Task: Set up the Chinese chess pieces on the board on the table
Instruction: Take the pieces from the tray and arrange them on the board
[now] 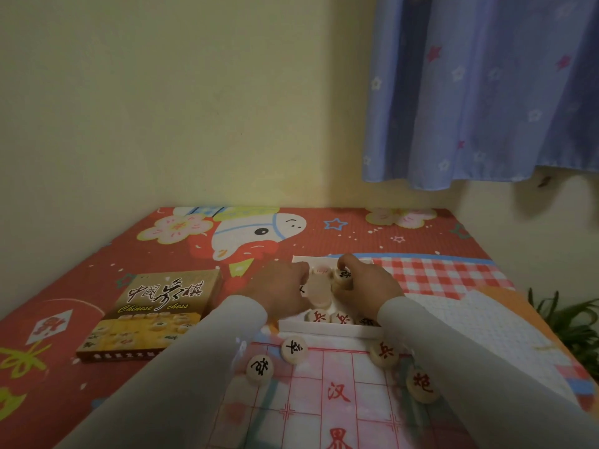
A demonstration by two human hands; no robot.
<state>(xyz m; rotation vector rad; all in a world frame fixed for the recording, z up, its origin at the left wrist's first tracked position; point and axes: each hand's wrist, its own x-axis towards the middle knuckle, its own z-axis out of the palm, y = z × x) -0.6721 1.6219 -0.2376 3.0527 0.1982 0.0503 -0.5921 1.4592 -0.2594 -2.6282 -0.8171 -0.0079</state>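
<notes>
A home room, likely a child's: a cartoon-printed red cloth (97, 286) covers the desk, a blue star-patterned curtain (479, 92) hangs by plain walls, and a houseplant (570, 322) stands beside it.

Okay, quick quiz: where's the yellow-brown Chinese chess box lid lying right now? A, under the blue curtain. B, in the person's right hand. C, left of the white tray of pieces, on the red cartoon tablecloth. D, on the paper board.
C: the yellow-brown Chinese chess box lid lies flat on the red cartoon tablecloth, left of the white tray, with no hand on it.
</notes>
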